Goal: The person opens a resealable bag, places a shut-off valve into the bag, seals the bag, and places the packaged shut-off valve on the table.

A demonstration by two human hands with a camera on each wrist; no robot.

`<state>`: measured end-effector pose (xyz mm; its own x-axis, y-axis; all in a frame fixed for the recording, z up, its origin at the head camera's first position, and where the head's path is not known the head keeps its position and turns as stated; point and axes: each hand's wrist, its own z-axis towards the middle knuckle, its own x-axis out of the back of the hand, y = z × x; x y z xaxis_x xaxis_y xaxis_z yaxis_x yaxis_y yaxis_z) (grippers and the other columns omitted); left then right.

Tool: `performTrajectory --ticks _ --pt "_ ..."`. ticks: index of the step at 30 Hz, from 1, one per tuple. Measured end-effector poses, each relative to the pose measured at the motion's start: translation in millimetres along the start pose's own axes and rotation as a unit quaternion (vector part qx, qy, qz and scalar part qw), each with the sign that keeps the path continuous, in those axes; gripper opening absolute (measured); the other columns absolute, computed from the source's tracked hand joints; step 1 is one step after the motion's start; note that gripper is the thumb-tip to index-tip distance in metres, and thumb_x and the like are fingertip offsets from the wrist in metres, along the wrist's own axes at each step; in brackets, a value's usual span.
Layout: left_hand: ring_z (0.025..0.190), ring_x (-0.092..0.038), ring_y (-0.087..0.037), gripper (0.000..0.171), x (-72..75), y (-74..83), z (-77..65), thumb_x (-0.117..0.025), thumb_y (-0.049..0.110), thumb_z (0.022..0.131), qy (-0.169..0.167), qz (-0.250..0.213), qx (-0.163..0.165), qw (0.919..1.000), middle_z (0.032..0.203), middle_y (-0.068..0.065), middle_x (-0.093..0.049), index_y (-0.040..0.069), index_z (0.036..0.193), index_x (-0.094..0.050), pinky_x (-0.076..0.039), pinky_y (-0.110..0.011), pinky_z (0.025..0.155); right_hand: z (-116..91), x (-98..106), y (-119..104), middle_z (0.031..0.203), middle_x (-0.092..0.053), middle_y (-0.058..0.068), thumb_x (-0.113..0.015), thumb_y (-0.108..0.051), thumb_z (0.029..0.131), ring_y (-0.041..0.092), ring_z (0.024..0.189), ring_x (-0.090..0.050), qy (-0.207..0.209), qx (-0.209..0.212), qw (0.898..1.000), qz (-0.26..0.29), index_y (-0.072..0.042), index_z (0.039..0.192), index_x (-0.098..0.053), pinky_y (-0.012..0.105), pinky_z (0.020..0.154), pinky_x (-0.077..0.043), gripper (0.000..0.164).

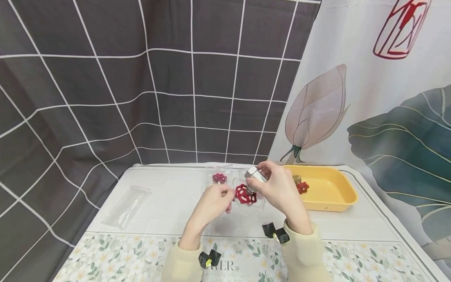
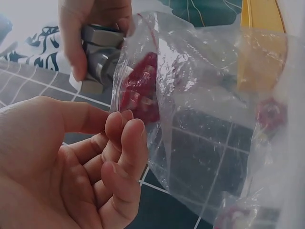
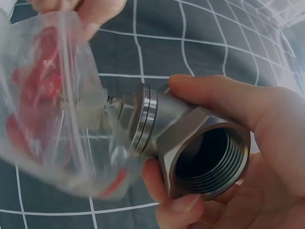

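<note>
A gate valve with a silvery metal body (image 3: pixel 164 121) and a red handwheel (image 1: pixel 245 194) is gripped by my right hand (image 1: pixel 280 190), thumb and fingers around the body. In the right wrist view the threaded opening faces the camera. The handwheel end sits inside a clear plastic bag (image 2: pixel 200 100), while the metal body sticks out of its mouth. My left hand (image 1: pixel 213 201) pinches the bag's edge between thumb and fingertips, close beside the handwheel. Both hands are over the white table in the head view.
Behind my left hand lies another clear bag with a smaller red handwheel (image 1: pixel 219 178). A flat clear bag (image 1: pixel 127 206) lies at the left. On the right, a yellow tray (image 1: pixel 332 188) holds a brass valve with a red handle (image 1: pixel 302 187). A flowered mat (image 1: pixel 123 254) covers the front.
</note>
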<state>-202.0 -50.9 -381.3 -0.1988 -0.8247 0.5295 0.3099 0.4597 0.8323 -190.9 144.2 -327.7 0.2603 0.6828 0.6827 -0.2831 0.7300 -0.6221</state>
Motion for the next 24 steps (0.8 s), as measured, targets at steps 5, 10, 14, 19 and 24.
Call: performTrajectory --ticks 5,10,14,19,24 --pt "0.045 -0.044 -0.011 0.029 -0.2 0.4 -0.6 -0.051 0.016 0.095 -0.003 -0.004 -0.005 1.0 0.053 0.004 -0.057 0.009 0.07 -0.063 -0.031 -0.024 0.045 0 -7 -1 0.076 -0.063 0.001 -0.081 -0.03 0.076 0.017 0.063 -0.053 -0.013 0.013 1.0 -0.026 -0.007 0.103 -0.067 0.032 0.057 -0.045 0.039" --pt "0.047 -0.049 -0.012 0.03 0.0 1.9 -0.6 -0.051 0.017 0.096 -0.004 -0.017 -0.004 0.9998 0.054 0.004 -0.058 0.008 0.07 -0.063 -0.033 -0.024 0.047 2 -16 -2 0.075 -0.059 -0.001 -0.082 -0.031 0.075 0.016 0.063 -0.052 -0.039 0.028 0.998 -0.038 -0.009 0.101 -0.067 0.032 0.057 -0.044 0.037" --pt "0.05 -0.056 -0.016 0.03 -0.4 2.3 -0.2 -0.05 0.015 0.096 0.002 -0.03 -0.006 0.9995 0.055 0.003 -0.058 0.007 0.072 -0.064 -0.035 -0.023 0.047 4 -24 1 0.077 -0.061 0.0 -0.082 -0.029 0.074 0.015 0.065 -0.053 -0.06 0.032 0.997 -0.038 -0.009 0.098 -0.066 0.032 0.058 -0.046 0.035" --pt "0.053 -0.059 -0.017 0.027 -0.5 2.0 -0.4 -0.049 0.011 0.096 0.019 -0.057 -0.013 0.9981 0.057 0.002 -0.059 0.006 0.075 -0.066 -0.044 -0.023 0.049 8 -32 4 0.079 -0.063 0.0 -0.083 -0.031 0.074 0.016 0.069 -0.055 -0.078 0.005 0.996 -0.038 -0.009 0.097 -0.067 0.031 0.061 -0.047 0.036" --pt "0.054 -0.061 -0.017 0.027 -0.4 4.1 -1.3 -0.05 0.01 0.096 0.026 -0.074 -0.017 0.9968 0.059 -0.001 -0.06 0.004 0.076 -0.066 -0.05 -0.025 0.052 12 -37 9 0.08 -0.065 -0.001 -0.084 -0.027 0.073 0.014 0.07 -0.058 -0.097 -0.019 0.995 0.002 -0.008 0.099 -0.068 0.031 0.061 -0.049 0.035"
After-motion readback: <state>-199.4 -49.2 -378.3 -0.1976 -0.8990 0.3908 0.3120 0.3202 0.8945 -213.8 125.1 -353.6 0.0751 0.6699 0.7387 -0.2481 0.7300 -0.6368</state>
